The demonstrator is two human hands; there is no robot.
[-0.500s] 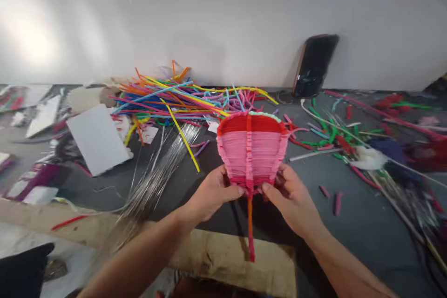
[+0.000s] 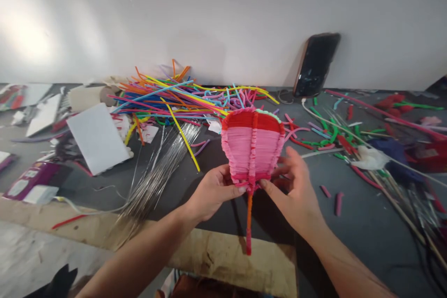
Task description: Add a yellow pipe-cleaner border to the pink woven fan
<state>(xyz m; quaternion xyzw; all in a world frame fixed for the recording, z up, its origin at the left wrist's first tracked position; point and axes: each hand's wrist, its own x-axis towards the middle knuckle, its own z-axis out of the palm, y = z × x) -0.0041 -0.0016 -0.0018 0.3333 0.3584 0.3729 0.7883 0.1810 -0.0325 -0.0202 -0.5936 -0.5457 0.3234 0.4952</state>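
Observation:
A woven pipe-cleaner fan [image 2: 252, 146], pink with a red top band and pale green rim, stands upright in front of me. Its orange and red stem [image 2: 248, 223] hangs down below. My left hand [image 2: 212, 192] pinches the fan's lower left edge near the base. On the lower right, my right hand [image 2: 295, 191] touches the base with the thumb while its fingers spread behind the right edge.
A pile of coloured pipe cleaners [image 2: 181, 98] lies behind the fan. A bundle of silver wires [image 2: 157, 172] and a white card [image 2: 98, 137] lie left. A phone [image 2: 316, 65] leans on the wall. Green and red scraps [image 2: 335, 135] litter the right. A wooden board [image 2: 223, 256] sits nearest me.
The fan has turned slightly and looks narrower. My right hand's fingers have opened and spread behind the fan's right edge. The stem has shifted a little upward.

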